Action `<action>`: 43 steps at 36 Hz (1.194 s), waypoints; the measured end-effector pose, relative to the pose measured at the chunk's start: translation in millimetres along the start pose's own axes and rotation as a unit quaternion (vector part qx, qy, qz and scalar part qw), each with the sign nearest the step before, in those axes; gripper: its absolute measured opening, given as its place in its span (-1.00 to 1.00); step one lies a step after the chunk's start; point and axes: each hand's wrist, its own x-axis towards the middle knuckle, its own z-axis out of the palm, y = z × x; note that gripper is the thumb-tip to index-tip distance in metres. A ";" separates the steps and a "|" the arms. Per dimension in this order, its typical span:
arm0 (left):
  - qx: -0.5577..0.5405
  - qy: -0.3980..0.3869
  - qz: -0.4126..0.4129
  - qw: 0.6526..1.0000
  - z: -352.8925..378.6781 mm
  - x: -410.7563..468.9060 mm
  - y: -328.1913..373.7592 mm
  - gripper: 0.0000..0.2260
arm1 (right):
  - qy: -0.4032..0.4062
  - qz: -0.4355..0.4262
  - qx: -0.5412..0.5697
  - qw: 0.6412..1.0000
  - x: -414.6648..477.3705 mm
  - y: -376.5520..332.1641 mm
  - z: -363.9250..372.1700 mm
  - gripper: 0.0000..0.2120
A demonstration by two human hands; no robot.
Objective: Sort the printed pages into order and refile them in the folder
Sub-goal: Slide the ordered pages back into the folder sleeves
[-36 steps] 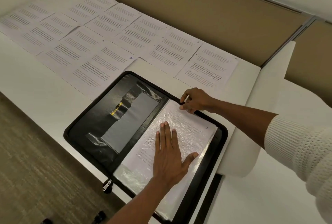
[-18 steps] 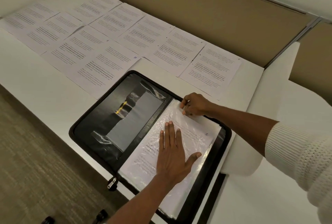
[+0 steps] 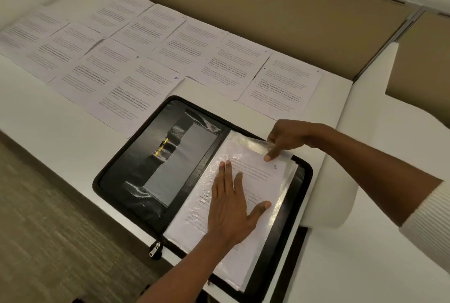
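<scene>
A black zip folder [image 3: 136, 173] lies open on the white desk. Its right half holds a stack of clear plastic sleeves, and the top sleeve [image 3: 285, 195] has a printed page [image 3: 263, 181] in it, hand-numbered at its top right corner. My left hand [image 3: 231, 205] rests flat on that page with straight fingers. At the sleeve's top edge, my right hand [image 3: 285, 137] pinches the lifted plastic while its index finger points down onto the page. Several loose printed pages [image 3: 136, 88] lie in rows on the desk beyond the folder.
A tan partition [image 3: 243, 5] runs behind the rows of pages. A raised white desk section with a rounded edge [image 3: 353, 156] sits just right of the folder. The folder's zip pull [image 3: 155, 250] hangs over the desk's near edge above carpet [image 3: 48, 229].
My right hand has slid right along the sleeve's top edge, and its index finger now points down on the page. The left hand stays flat on the page.
</scene>
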 end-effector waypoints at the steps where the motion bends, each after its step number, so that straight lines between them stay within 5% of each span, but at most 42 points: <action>1: -0.005 -0.010 -0.008 1.000 -5.1 -1.0 2.4 0.01 | 0.006 -0.006 0.045 0.999 -5.4 -1.7 0.8 -0.73; 8: -0.012 -0.058 -0.088 0.994 -57.5 -5.8 41.8 0.18 | 0.076 0.005 0.355 0.932 -26.4 -21.8 24.9 -0.72; 10: 0.030 -0.059 -0.093 0.994 -71.5 -6.0 51.0 0.00 | 0.117 -0.010 0.429 0.895 -29.3 -28.0 30.0 -0.71; 14: 0.081 0.015 -0.090 0.992 -103.3 -1.8 52.6 -0.68 | 0.166 -0.036 0.559 0.812 -38.2 -41.2 33.5 -0.57; 19: 0.093 -0.003 -0.138 0.986 -154.7 17.2 27.0 -0.82 | 0.165 -0.099 0.678 0.709 -46.7 -53.3 38.1 -0.65; 23: 0.112 -0.010 -0.177 0.978 -187.0 38.4 -8.0 -0.78 | 0.178 -0.095 0.651 0.732 -43.1 -59.7 55.9 -0.74; 28: 0.111 -0.002 -0.238 0.965 -209.4 68.9 -55.0 -0.69 | 0.191 -0.056 0.569 0.798 -25.9 -63.7 101.5 -0.60; 36: 0.009 0.007 -0.273 0.962 -203.7 114.9 -139.5 -0.52 | 0.301 -0.086 0.237 0.920 9.0 -74.0 176.0 -0.50; 43: -0.055 0.015 -0.218 0.974 -198.8 135.9 -195.3 -0.59 | 0.327 -0.146 0.011 0.933 30.8 -106.8 213.9 -0.33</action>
